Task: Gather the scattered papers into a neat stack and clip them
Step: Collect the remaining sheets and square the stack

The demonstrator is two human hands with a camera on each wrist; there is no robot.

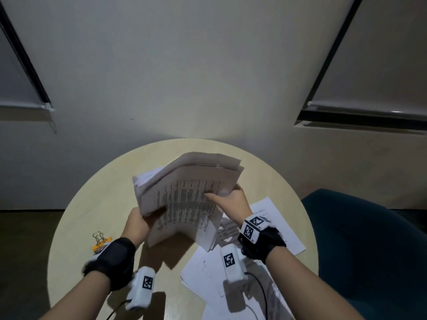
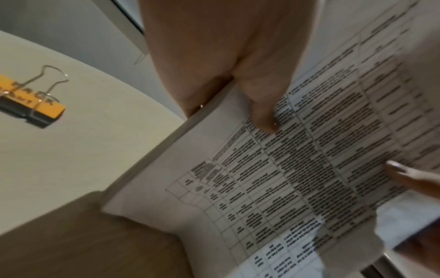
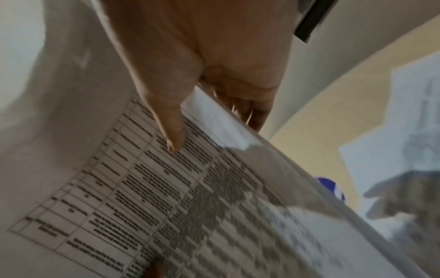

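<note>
A thick bundle of printed papers (image 1: 184,195) is held up on edge above the round table (image 1: 92,204), its sheets uneven and fanned at the top. My left hand (image 1: 138,221) grips its left edge, thumb on the printed table of the front page (image 2: 297,159). My right hand (image 1: 231,199) grips the right edge, thumb (image 3: 173,135) pressed on the same front page (image 3: 166,188), fingers behind. More loose sheets (image 1: 272,229) lie flat on the table under my right wrist. A yellow binder clip (image 1: 100,242) with wire handles lies on the table by my left wrist; in the left wrist view the binder clip (image 2: 35,103) is at the far left.
The table stands against a pale wall (image 1: 184,77). A dark teal seat (image 1: 369,250) sits close on the right. Further sheets (image 1: 212,273) spread toward the table's near edge. Cables run from the wrist cameras over the near part of the table.
</note>
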